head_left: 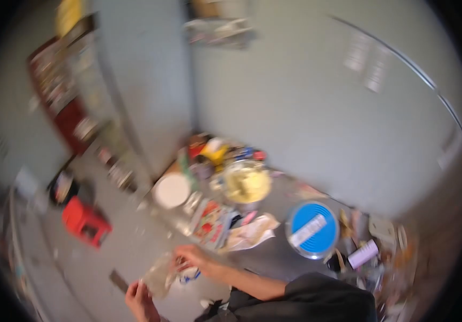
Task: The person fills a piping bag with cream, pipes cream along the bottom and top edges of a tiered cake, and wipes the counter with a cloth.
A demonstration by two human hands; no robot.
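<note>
A thin, see-through plastic bag (pixel 159 278) hangs between my two hands, above the floor; the view is smeared by motion. My left hand (pixel 142 302), low in the picture, pinches one side of it. On the other side, my right hand (pixel 192 258) has its fingers closed on the bag's upper part. Just below my right fingers shows a small blue-and-white patch (pixel 190 277), too blurred to tell whether it is print on the bag. Beside my left hand lies a flat brown strip (pixel 118 281).
Along the wall, a counter holds a bowl of pale yellow stuff (pixel 250 185), a round white lid (pixel 172 190), a printed packet (pixel 209 222) and crumpled paper (pixel 252 232). A round blue-topped container (pixel 312 229) stands to the right. A red stool (pixel 86 221) is on the floor at left.
</note>
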